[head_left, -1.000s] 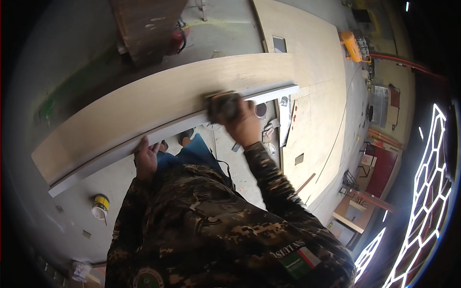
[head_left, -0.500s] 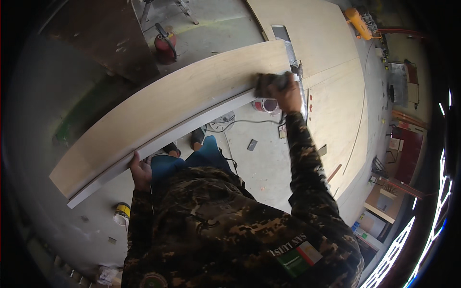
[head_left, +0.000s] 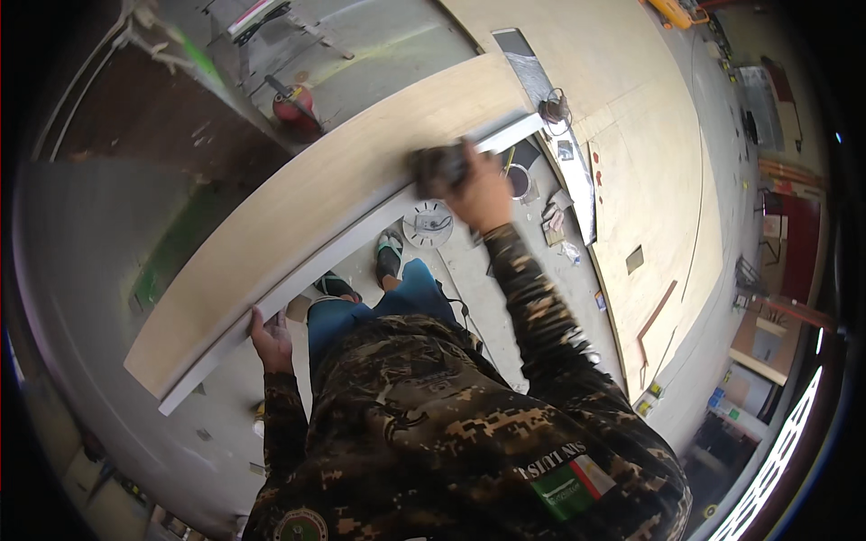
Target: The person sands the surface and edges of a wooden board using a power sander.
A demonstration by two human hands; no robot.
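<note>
A long, pale wooden panel (head_left: 334, 171) with one curved edge stretches diagonally in front of me. A straight white strip (head_left: 343, 236) lies along its near side. My left hand (head_left: 272, 343) grips this strip near its lower left end, thumb against the face and the other fingers partly hidden. My right hand (head_left: 485, 194) is closed round a dark block-shaped hand tool (head_left: 440, 171), smeared by motion. That tool rests on or just over the panel's near edge, right of the middle; its exact kind and its underside do not show.
Beyond the panel's right end lies a large plywood sheet (head_left: 658, 180), with a corded dark tool (head_left: 552, 108) near its edge. Below the panel are a round white lid or tub (head_left: 428, 224) and an open can (head_left: 518, 182). A red container (head_left: 294, 108) stands behind.
My right hand and the dark tool have slid left along the panel, away from its right end. The left hand keeps its grip on the strip. The whole view has shifted somewhat.
</note>
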